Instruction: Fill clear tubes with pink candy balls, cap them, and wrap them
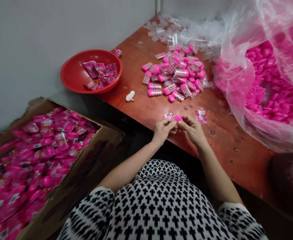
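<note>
My left hand [161, 130] and my right hand [193, 129] meet over the table's front edge, fingers pinched together. Between their fingertips is a small pink plastic piece [178, 118], which looks like a cap; most of it is covered by the fingers. Just beyond my left fingertips shows a shiny pink printed sachet [168, 116]; whether the fingers touch it I cannot tell. Another printed sachet [201, 116] lies flat to the right of my right hand. Farther back is a heap of clear tubes with pink caps [172, 71], filled with small pinkish balls.
A red bowl [70, 75] with printed sachets stands at the table's left edge. Clear empty tubes [172, 40] lie at the back. On the right sits a big plastic bag [236, 71] of pink pieces. Below left, a cardboard box [86, 150] holds pink packages. A crumpled white scrap [130, 96] lies nearby.
</note>
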{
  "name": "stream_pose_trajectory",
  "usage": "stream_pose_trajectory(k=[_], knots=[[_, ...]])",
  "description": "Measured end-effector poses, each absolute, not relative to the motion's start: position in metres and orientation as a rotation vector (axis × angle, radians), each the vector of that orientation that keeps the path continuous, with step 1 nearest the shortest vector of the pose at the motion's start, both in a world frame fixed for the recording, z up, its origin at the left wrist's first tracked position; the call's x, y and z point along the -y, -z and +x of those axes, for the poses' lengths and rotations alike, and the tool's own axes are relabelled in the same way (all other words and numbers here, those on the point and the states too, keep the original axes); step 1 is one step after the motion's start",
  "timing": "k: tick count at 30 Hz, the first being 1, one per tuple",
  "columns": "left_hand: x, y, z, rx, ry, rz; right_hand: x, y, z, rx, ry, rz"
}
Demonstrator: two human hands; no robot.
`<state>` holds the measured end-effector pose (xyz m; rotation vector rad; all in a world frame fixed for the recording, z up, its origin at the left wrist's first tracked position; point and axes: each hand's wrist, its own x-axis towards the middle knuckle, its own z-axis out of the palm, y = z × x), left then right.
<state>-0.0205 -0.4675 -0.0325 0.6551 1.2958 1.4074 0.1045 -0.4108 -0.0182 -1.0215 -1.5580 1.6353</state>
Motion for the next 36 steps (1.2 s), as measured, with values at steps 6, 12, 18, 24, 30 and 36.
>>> stream_pose_trajectory(k=[6, 12, 18, 24, 30, 36], knots=[[0.452, 0.036, -0.021, -1.969, -1.055, 1.685, 0.387, 0.043, 0.125, 1.356, -1.487, -1.159], [0.443, 0.049, -0.012, -2.110, -0.785, 1.946, 0.388, 0.057, 0.128, 1.278, -1.432, -1.201], [0.440, 0.051, -0.004, -1.948, -1.036, 1.798, 0.393, 0.058, 0.124, 1.179, -1.443, -1.165], [0.434, 0.050, -0.006, -1.849, -1.137, 1.660, 0.392, 0.053, 0.115, 1.136, -1.504, -1.118], [0.457, 0.037, -0.043, -1.818, -1.266, 1.804, 0.360, 0.047, 0.116, 1.750, -1.214, -1.333], [0.484, 0.045, -0.096, -1.981, -1.292, 1.769, 0.321, 0.026, 0.069, 2.370, -0.419, -1.089]])
